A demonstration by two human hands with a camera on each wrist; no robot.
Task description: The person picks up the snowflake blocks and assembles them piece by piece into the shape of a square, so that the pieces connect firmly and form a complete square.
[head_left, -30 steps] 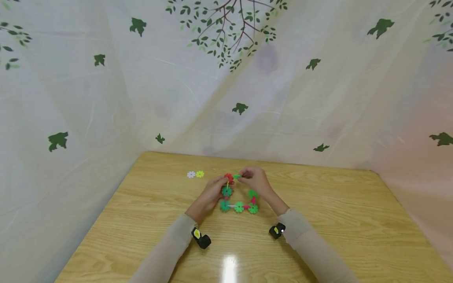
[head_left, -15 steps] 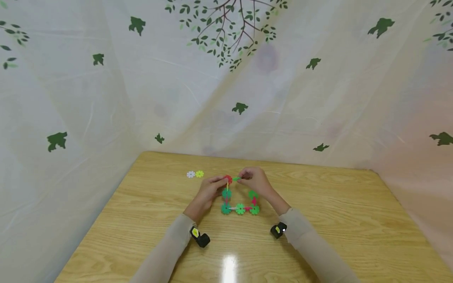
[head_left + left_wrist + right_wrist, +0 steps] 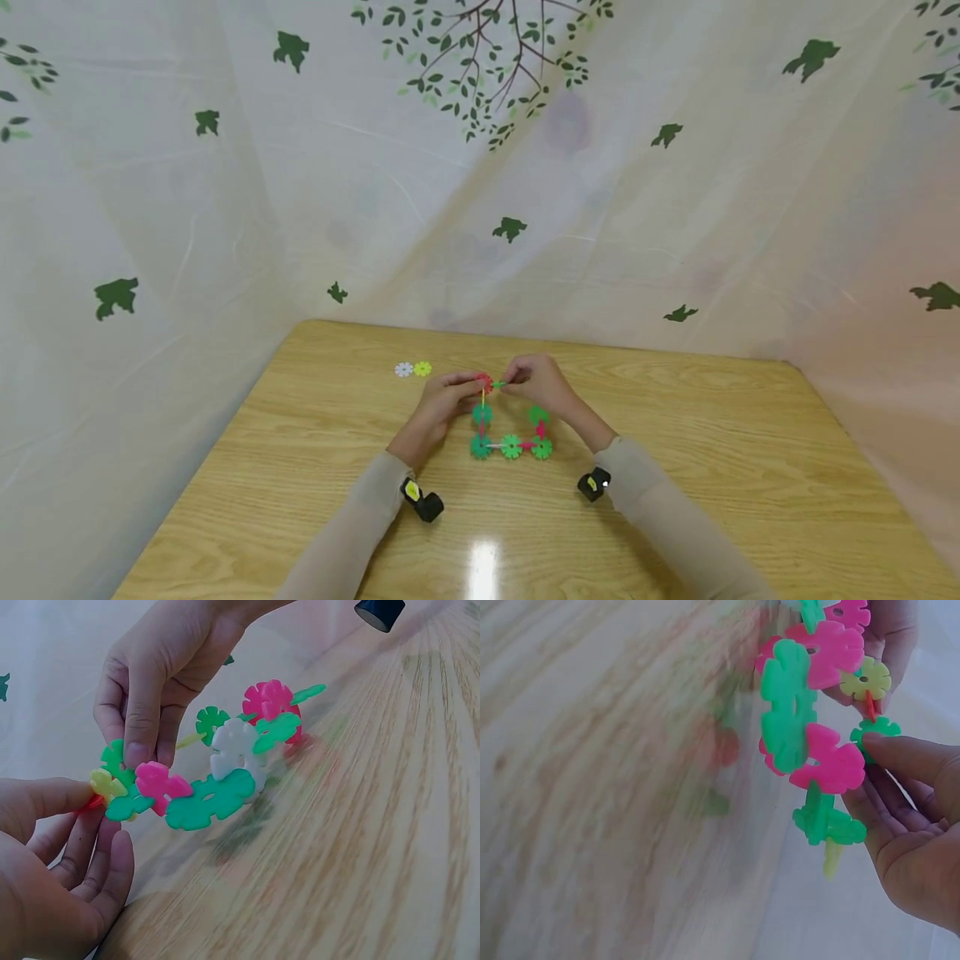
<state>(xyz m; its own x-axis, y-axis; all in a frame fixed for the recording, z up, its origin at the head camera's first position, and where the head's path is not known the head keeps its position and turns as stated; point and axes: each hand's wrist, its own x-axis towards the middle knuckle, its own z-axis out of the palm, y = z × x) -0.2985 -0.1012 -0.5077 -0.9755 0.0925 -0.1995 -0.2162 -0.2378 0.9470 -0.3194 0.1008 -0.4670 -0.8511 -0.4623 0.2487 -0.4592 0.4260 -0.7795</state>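
Head view: left grip [image 3: 446, 402] closed in pinch on red disc [image 3: 487, 383]; right grip [image 3: 543, 385] pinching green disc [image 3: 498, 384] just right of red disc, seating unclear. Chain [image 3: 512, 447] runs from red disc toward person. Risk: misaligned slots, green disc skids off; hard push could pop yellow disc [image 3: 875, 673] loose.

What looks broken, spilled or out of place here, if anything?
Nothing stands out. The chain of flower-shaped discs shows no visible damage, the loose white disc and yellow disc lie side by side on the table, and I see no spill.
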